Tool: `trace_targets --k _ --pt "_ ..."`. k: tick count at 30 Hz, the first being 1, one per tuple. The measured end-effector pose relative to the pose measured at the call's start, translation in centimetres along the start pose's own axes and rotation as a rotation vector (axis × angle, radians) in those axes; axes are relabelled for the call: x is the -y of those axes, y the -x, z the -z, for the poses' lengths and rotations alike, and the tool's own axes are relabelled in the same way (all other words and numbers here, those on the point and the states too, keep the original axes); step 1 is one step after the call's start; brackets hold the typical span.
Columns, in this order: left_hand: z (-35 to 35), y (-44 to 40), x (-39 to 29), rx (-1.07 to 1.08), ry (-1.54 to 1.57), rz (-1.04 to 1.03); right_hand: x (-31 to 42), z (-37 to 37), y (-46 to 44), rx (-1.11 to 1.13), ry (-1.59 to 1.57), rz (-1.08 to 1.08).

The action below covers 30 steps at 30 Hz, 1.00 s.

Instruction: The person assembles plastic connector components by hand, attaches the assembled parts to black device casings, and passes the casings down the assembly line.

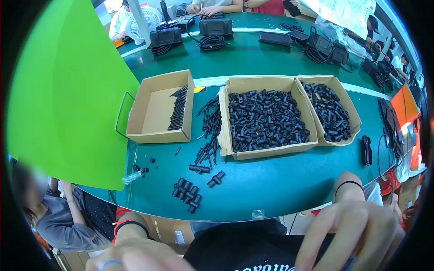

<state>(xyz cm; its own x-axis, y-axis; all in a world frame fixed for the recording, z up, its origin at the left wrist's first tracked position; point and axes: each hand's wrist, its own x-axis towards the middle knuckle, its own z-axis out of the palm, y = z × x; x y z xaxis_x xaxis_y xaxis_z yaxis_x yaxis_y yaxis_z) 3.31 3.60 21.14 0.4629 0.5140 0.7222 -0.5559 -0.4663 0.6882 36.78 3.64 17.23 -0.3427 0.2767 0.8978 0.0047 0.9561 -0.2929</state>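
My left hand (140, 257) is at the bottom edge, below the table's front edge. It is blurred and cut off, so its fingertips are hidden; a ring and a dark wrist band show. My right hand (357, 230) hangs at the lower right, in front of the table, with its fingers pointing down and apart and nothing visible in them. Several black T-shaped fittings (186, 192) lie grouped near the table's front, with a single fitting (216, 179) and another fitting (199, 169) beside them. Black rods (210, 131) lie loosely between the boxes.
A cardboard box (149, 135) holds a row of black rods. Two further boxes, a large box (271, 153) and a smaller box (355, 122), are full of black fittings. A green panel (72, 90) stands left. Cabled black devices (216, 28) line the back; people sit around.
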Motion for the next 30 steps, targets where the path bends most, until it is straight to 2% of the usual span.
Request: trace_targets --k 6,10,13,14,15,16,17,18,19,20,22,24,25,26,27,29,30 --pt "0.8 1.4 -2.0 0.118 0.111 -0.17 2.8 -1.0 -1.4 -0.081 -0.323 0.314" --pt "1.3 3.1 -1.7 0.165 0.171 -0.509 3.4 -1.6 -1.5 -0.114 -0.361 0.383" --pt "1.2 1.0 -0.4 0.245 0.298 -0.5 2.9 -2.8 -1.6 -0.176 -0.368 0.511" --pt "1.9 1.6 0.3 0.357 0.54 -0.444 2.4 -3.9 -2.0 -0.222 -0.298 0.651" --pt "2.2 1.8 1.2 0.326 0.676 -0.32 1.4 -4.8 -1.6 -0.292 -0.314 0.653" --pt "2.5 2.0 2.1 0.279 0.82 -0.201 0.7 -5.9 -0.9 -0.368 -0.398 0.404" --pt "2.5 2.0 3.7 0.095 0.853 -0.021 -0.5 -6.0 -0.1 -0.211 -0.281 0.179" --pt "2.9 3.1 5.9 -0.075 0.676 0.073 -1.7 -6.0 0.7 -0.029 -0.123 -0.023" --pt "3.4 4.2 8.2 -0.225 0.503 0.192 -3.7 -6.4 0.5 0.183 0.153 -0.121" --pt "3.5 3.8 9.2 -0.248 0.262 0.277 -5.7 -6.7 0.3 0.422 0.44 -0.156" --pt "1.1 3.5 7.9 -0.355 0.119 0.374 -8.0 -7.5 1.3 0.604 0.658 -0.35" --pt "1.5 4.0 7.0 -0.025 -0.082 0.101 -9.8 -7.7 3.8 0.612 0.702 -0.385" --pt "1.4 3.9 6.1 0.046 -0.138 0.063 -10.5 -7.8 5.0 0.652 0.809 -0.374" --pt "0.9 4.4 5.2 0.0 -0.658 -0.012 -10.4 -7.5 5.3 0.642 0.83 -0.39" --pt "0.6 4.9 3.9 0.043 -1.072 0.056 -10.3 -7.4 5.4 0.626 0.855 -0.401" --pt "1.3 5.7 6.8 0.046 -1.407 0.122 -9.6 -7.5 4.8 0.577 0.785 -0.506" --pt "2.3 5.7 8.8 0.038 -1.337 0.249 -9.6 -7.4 4.9 0.552 0.756 -0.522"
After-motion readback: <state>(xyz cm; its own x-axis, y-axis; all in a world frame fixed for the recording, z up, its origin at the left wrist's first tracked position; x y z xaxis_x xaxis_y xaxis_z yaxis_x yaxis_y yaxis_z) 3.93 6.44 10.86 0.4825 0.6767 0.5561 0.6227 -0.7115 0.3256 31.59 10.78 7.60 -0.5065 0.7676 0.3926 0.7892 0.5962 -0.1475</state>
